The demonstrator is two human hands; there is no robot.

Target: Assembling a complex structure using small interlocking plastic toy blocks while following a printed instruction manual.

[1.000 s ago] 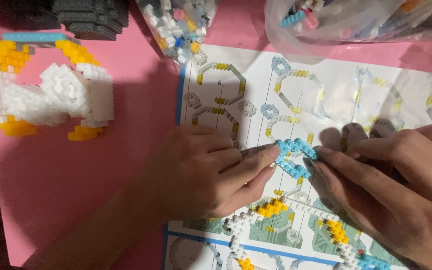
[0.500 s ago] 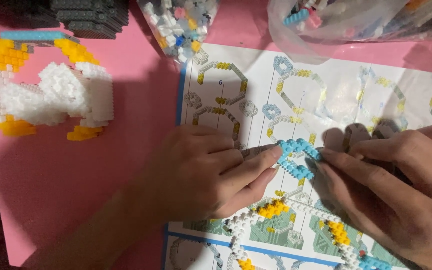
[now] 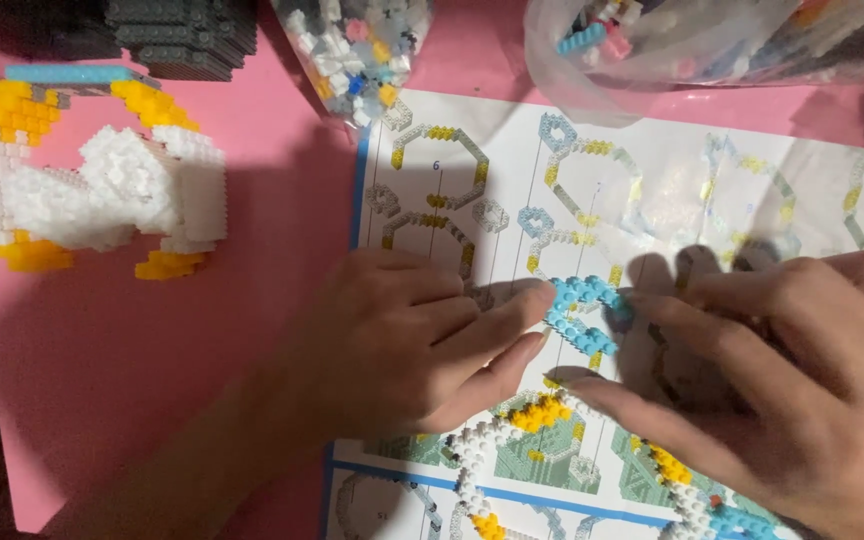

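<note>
Head view, near edge: our right hand [image 3: 782, 390] lies palm down on the sheet [image 3: 652, 190], fingers spread flat and pointing left, index tip touching the blue piece [image 3: 582, 315], thumb below it. Our left hand [image 3: 417, 340] lies opposite, loosely curled, index and middle fingertips pressed to the piece's left edge. Neither hand closes around it; both pinch it from the sides, flat on the sheet, between the fingertips. Left, on the pink mat [image 3: 152, 380]: white and yellow model [image 3: 92, 190]. Far edge: small bag [image 3: 357, 45] of mixed bricks, large bag [image 3: 712, 40], dark block [image 3: 152, 30]. Against half a second and a second ago: hands, piece and model hold the same places; no shift we can tell.
</note>
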